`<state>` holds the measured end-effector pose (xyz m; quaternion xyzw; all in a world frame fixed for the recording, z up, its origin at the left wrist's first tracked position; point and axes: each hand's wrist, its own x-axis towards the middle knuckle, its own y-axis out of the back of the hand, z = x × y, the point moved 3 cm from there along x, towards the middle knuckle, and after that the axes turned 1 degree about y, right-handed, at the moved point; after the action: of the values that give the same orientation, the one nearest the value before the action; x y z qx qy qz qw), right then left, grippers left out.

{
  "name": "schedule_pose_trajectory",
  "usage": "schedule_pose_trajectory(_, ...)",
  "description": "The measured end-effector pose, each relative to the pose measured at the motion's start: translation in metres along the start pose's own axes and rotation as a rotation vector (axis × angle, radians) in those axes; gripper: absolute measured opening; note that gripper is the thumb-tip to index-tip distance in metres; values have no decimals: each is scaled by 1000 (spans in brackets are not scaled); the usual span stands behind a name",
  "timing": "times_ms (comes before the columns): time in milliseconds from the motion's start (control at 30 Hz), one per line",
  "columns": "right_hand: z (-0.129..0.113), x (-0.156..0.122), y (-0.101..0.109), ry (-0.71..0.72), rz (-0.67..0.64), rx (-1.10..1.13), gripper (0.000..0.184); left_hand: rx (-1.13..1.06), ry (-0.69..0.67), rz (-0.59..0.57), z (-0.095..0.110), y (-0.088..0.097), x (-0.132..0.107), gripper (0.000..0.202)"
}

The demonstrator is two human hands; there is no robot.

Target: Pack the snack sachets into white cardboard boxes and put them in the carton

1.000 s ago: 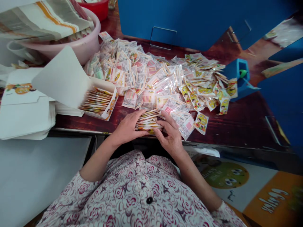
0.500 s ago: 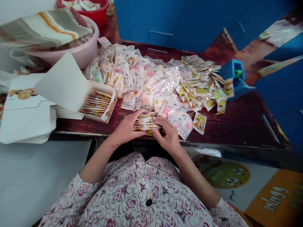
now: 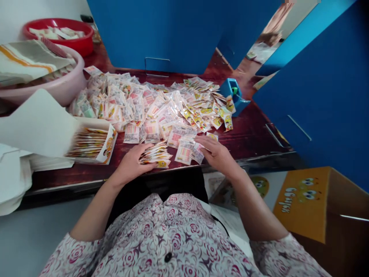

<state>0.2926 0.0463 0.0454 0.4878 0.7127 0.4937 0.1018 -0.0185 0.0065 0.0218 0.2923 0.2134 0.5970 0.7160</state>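
A stack of small printed sachets stands near the table's front edge, gripped at its left side between the thumb and fingers of my left hand. Apart from the stack, my right hand reaches over loose sachets at the front of the pile. Its fingers are stretched out, thumb apart, and the fingertips seem to touch a sachet beneath them. Behind both hands spreads a large heap of sachets. Left of my left hand, an open white carton holds a tight row of similar sachets.
White flat cartons lie at the left edge. Behind them are a pink basin with a striped cloth and a red basin. Blue panels border the table. A blue tape dispenser stands right; a printed cardboard box is below.
My right hand has left the sachet stack and moved right onto loose sachets. My left hand still grips the stack. The view has shifted to the right.
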Motion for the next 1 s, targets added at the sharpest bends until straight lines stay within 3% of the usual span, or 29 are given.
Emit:
schedule_pose_trajectory(133, 19, 0, -4, -22, -284, -249, 44, -14, 10, -35, 1, 3, 2, 64)
schedule_pose_trajectory(267, 19, 4, -8, -96, -359, -376, 46, -15, 1, -47, 0, 4, 2, 65)
schedule_pose_trajectory(533, 30, 5, -9, -81, -310, -299, 32, -18, -16, -59, 0, 2, 1, 65)
schedule_pose_trajectory(700, 27, 9, -6, -54, -316, -305, 11, -21, -29, -68, 1, 3, 2, 66)
schedule_pose_trajectory(900, 22, 8, 1, -116, -175, -174, 8, -27, -59, -53, -2, -1, 2, 65)
schedule_pose_trajectory(1000, 12, 15, 11, -161, -145, -31, 29, -49, -77, -38, -4, -2, 3, 64)
